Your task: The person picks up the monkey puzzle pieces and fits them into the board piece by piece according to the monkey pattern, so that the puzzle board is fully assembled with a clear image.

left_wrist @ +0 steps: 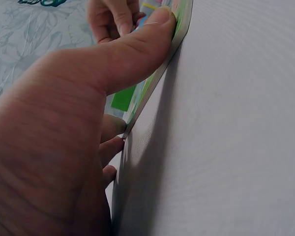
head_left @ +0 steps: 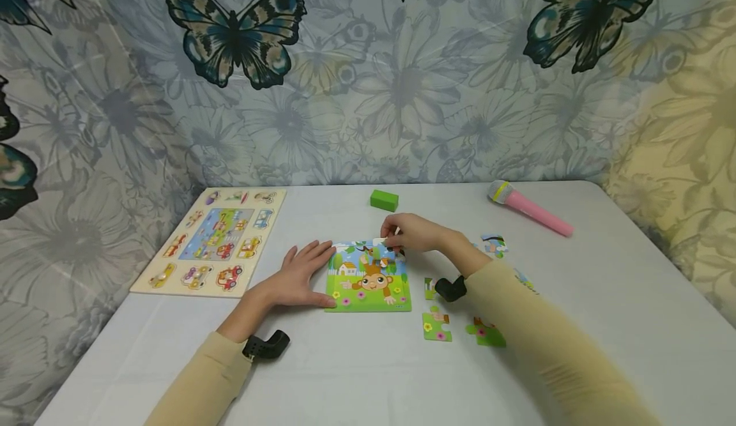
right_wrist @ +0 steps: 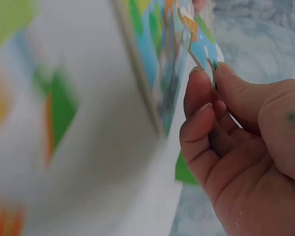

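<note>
A square picture puzzle [head_left: 368,295] with a monkey on green grass lies mid-table. My left hand [head_left: 296,279] rests along its left side, fingers spread; the thumb lies over the near left corner, and the left wrist view has that thumb [left_wrist: 137,51] on the board's edge. Over the puzzle's far right corner, my right hand [head_left: 416,231] pinches a puzzle piece [right_wrist: 202,49] between thumb and forefinger. In the right wrist view this piece is tilted, with blue, orange and green print, close beside the puzzle.
Several loose pieces, among them a flowered one [head_left: 436,327] and a green one [head_left: 487,334], lie right of the puzzle, partly under the right forearm. A wooden vehicle board [head_left: 186,265] is at left. Behind are a green block [head_left: 384,200] and a pink toy microphone [head_left: 537,214].
</note>
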`<action>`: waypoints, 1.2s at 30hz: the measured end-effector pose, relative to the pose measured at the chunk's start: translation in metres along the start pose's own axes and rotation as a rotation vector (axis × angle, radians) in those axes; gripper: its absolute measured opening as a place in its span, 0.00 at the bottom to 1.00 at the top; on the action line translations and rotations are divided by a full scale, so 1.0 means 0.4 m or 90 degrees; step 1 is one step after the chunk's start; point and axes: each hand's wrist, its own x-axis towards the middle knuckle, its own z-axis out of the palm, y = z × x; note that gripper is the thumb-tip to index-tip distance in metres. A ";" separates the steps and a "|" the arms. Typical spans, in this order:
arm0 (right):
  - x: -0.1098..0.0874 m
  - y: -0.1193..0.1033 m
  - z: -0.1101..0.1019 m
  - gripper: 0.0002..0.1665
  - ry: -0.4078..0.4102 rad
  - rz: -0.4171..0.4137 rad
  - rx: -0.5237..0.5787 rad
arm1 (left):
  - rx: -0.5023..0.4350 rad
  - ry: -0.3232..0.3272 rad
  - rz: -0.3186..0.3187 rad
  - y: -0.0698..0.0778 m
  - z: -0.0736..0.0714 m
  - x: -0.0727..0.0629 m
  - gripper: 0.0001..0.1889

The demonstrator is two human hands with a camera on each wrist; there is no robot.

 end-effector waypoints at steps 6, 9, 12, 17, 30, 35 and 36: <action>0.059 -0.041 0.048 0.03 -0.014 -0.008 0.026 | 0.000 0.003 -0.002 -0.002 0.003 0.000 0.57; 0.074 -0.060 0.063 0.05 -0.014 -0.012 0.022 | -0.002 0.002 -0.002 -0.003 0.006 0.001 0.57; 0.079 -0.071 0.069 0.08 -0.010 -0.018 0.000 | -0.006 0.001 -0.003 -0.003 0.008 0.002 0.57; 0.070 -0.068 0.066 0.12 -0.018 -0.029 -0.053 | -0.004 0.000 -0.002 -0.002 0.008 0.003 0.56; 0.084 -0.071 0.088 0.17 -0.013 -0.047 -0.165 | 0.007 0.001 -0.001 -0.004 0.003 0.001 0.57; 0.098 -0.076 0.100 0.18 0.003 -0.047 -0.179 | 0.004 -0.003 -0.007 -0.004 0.006 0.000 0.57; 0.100 -0.078 0.101 0.18 0.004 -0.047 -0.180 | 0.004 -0.003 -0.008 -0.003 0.006 0.000 0.57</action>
